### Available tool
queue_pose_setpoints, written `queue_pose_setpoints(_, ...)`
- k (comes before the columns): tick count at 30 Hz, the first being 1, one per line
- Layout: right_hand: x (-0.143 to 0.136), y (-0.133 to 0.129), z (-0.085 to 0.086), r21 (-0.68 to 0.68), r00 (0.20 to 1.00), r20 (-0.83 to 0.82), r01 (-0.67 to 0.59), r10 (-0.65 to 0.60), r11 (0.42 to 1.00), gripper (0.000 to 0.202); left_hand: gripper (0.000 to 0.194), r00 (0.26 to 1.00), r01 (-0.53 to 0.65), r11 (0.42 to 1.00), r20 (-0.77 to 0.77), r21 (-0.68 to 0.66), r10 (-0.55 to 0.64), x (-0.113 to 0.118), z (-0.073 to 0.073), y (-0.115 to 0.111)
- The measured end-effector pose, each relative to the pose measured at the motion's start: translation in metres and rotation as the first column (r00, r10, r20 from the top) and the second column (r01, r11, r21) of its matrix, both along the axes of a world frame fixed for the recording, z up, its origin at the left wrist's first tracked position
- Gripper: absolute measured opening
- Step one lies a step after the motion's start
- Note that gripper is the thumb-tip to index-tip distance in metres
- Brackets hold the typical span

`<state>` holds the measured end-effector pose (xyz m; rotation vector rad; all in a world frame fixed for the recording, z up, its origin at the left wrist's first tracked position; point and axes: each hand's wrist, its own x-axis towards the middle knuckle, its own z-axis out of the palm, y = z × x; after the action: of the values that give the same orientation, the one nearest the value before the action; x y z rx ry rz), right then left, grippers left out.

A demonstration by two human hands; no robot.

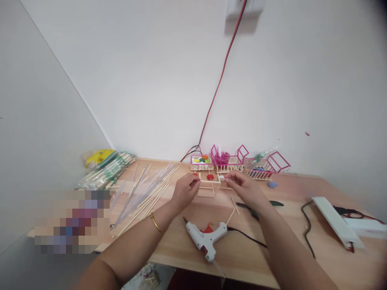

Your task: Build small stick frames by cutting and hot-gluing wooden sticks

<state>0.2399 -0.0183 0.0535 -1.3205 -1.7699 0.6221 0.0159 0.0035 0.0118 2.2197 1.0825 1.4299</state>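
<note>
Nearest: two bare forearms running up from the lower edge, gold bracelet [155, 222] on the left one. Centre frame: small stick frame [210, 181] on the table [242, 257], left hand [186, 191] at its upper left corner, thumb and fingers drawn together on it. Right hand [242, 187] by the right corner; thumb and forefinger nearly closed, pinching a small white piece [221, 178].

Progress, my reading: outline of the frame joined, sides open, no slats or pink rim seen. Three pink-rimmed baskets [231, 166] behind look further along, slatted and filled. Red disc [210, 177] shows at the frame; whether fixed, can't tell.

Around: glue gun [196, 237] lower centre, on its side, between the forearms; its cord [248, 238] passes toward the right forearm. Loose sticks [154, 193] fan out left of centre, packed sticks [105, 173] beyond. Baskets crowd the far side; loose sticks hem in the left.
</note>
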Motion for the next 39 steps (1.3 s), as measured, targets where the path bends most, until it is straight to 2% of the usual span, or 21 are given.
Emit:
queue_pose_setpoints(3, -0.004, -0.004, 0.003, 0.029, 0.996, 0.089, 0.003, -0.006, 1.000, 0.022, 0.011, 1.000, 0.011, 1.000, 0.003, -0.006, -0.011, 0.000, 0.000, -0.001)
queue_pose_setpoints(10, -0.016, 0.000, -0.004, 0.247, 0.943, 0.333, -0.092, 0.005, 0.965, 0.018, 0.012, 0.999, 0.008, 1.000, -0.033, -0.030, -0.009, -0.002, 0.001, -0.002)
queue_pose_setpoints(14, -0.023, 0.005, -0.006, 0.298, 0.941, 0.338, -0.128, 0.021, 0.946, 0.014, 0.012, 0.999, 0.015, 0.999, -0.040, -0.041, -0.016, -0.003, 0.001, -0.003)
queue_pose_setpoints(25, -0.026, 0.010, -0.001, 0.262, 0.930, 0.360, -0.177, 0.074, 0.949, 0.014, 0.012, 0.996, 0.040, 0.982, 0.081, -0.183, -0.026, -0.003, -0.003, -0.002)
queue_pose_setpoints(34, -0.030, 0.008, 0.022, 0.292, 0.919, 0.393, -0.162, 0.036, 0.942, 0.014, 0.019, 0.994, 0.037, 0.979, 0.112, -0.203, -0.015, 0.000, -0.005, -0.002)
queue_pose_setpoints(39, -0.034, 0.012, 0.029, 0.296, 0.928, 0.365, -0.197, 0.080, 0.935, 0.013, 0.021, 0.994, 0.056, 0.983, 0.101, -0.175, -0.039, -0.001, -0.003, -0.004)
